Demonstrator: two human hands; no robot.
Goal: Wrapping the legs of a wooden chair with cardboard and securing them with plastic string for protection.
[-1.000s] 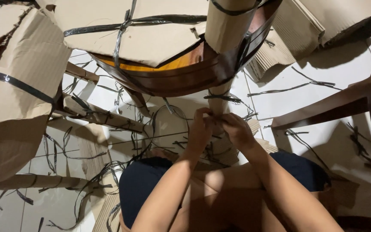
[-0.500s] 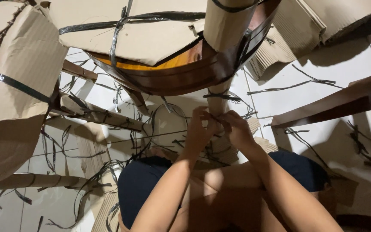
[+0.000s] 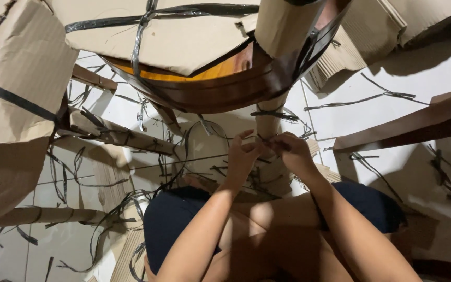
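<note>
Black plastic strapping (image 3: 273,113) is being picked at where it is wound around a cardboard-wrapped furniture leg (image 3: 268,122), just below the curved dark wooden rail (image 3: 225,91) of a wrapped piece of furniture standing over the seated person's lap. The left hand (image 3: 242,156) is being held with thumb and forefinger pinched narrowly on a thin strand of the strap, while the right hand (image 3: 292,152) is being curled closed against the same leg, fingers apparently gripping the strap or the cardboard edge; exactly what is being held there cannot be told. The strapping is judged to be light, thin and flexible yet tough in tension, with slick surfaces and possibly sharp edges, so a hold close to a loose end or knot is being favoured over the taut span. The cardboard sleeve is judged soft and easily torn, the leg beneath stiff. Cut strap pieces (image 3: 340,102) are lying scattered over the white tiled floor (image 3: 418,78), and torn cardboard sheets (image 3: 22,99) are being left around.
</note>
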